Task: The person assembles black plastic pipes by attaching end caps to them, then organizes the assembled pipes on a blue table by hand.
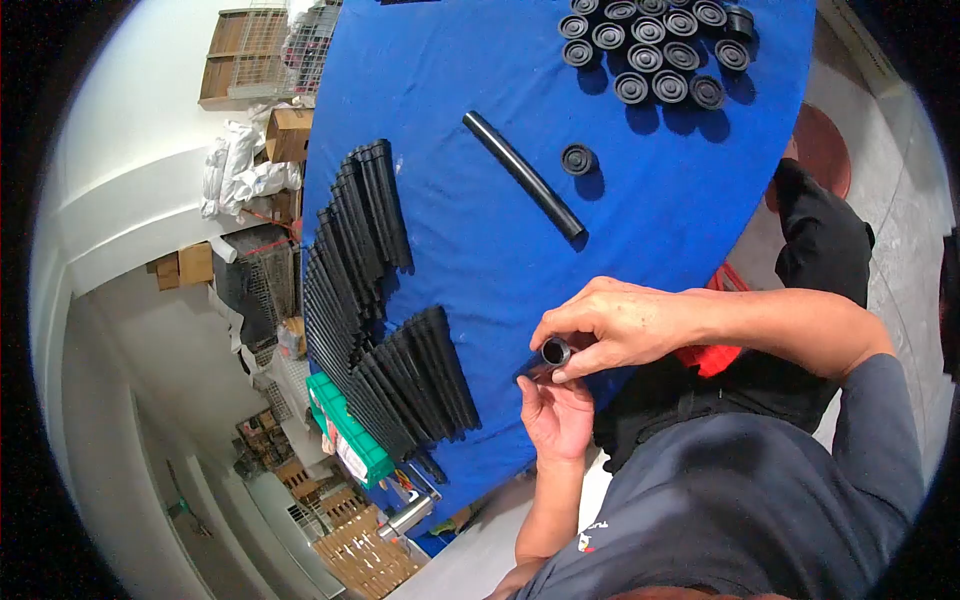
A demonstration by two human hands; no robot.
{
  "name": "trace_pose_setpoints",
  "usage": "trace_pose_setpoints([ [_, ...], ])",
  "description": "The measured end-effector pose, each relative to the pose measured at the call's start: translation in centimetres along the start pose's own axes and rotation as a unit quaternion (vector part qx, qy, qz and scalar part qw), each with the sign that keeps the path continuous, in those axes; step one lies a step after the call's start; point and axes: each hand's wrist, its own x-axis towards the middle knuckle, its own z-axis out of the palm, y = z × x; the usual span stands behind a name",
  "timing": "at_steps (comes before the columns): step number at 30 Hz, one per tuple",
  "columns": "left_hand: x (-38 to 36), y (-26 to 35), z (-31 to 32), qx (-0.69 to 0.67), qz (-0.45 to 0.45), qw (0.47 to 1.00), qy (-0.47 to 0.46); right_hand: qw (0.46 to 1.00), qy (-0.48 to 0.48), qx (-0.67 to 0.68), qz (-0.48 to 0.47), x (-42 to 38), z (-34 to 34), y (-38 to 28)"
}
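Both hands are together at the table's near edge around a short-looking black tube [556, 351], its open round end facing up toward me. From the right, my right hand [625, 322] closes on the tube near its open end, thumb and fingers on opposite sides. Below it, my left hand [558, 415] grips the tube's lower side with thumb and fingertips; part of the tube is hidden between the hands. A longer black tube [525, 178] lies on the blue cloth beyond them. Beside that sits a single round black cap [578, 159] with ringed top.
Many black tubes [420, 380] lie in rows at the left of the blue-covered table [500, 290]. Several round black caps [646, 58] stand grouped at the far right. A green crate [350, 435] is by the left edge. A red stool [828, 150] stands beyond the right edge.
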Motion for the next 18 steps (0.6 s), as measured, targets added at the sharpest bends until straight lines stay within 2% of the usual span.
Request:
trace_pose_setpoints([
  [3,0.4,1.4,-1.3,0.007,-0.02,1.0,-0.013,0.999,-0.022,0.001,-0.041,0.1,0.2,0.6],
  [4,0.4,0.6,1.7,0.082,-0.014,0.996,-0.029,0.997,-0.035,0.005,-0.061,0.1,0.1,0.7],
  [6,1.0,2.0,1.4,0.079,0.024,0.997,-0.002,0.99,-0.119,-0.03,-0.07,0.0,0.2,0.4],
  [7,1.3,2.9,1.8,0.14,0.056,0.989,-0.005,0.988,-0.136,-0.043,-0.052,-0.1,0.3,0.0],
  [8,1.6,3.8,2.0,0.18,0.045,0.981,-0.063,0.986,-0.153,-0.056,-0.036,-0.2,0.3,-0.3],
  [11,1.4,4.5,3.1,0.462,0.127,0.877,-0.041,0.988,-0.098,-0.101,0.069,0.0,0.1,0.5],
  [12,1.4,4.3,3.0,0.542,0.156,0.826,-0.021,0.991,-0.055,-0.103,0.058,0.0,-0.1,0.5],
  [14,1.0,4.4,3.0,0.65,0.139,0.747,-0.032,0.999,-0.007,-0.028,0.031,0.0,-0.5,-0.1],
  [16,0.8,4.4,2.3,0.727,0.124,0.675,-0.032,1.0,-0.011,0.007,0.01,0.0,-0.4,-0.3],
  [18,0.6,4.2,2.1,0.733,0.104,0.672,-0.028,1.0,-0.014,0.025,-0.006,-0.1,-0.2,-0.2],
])
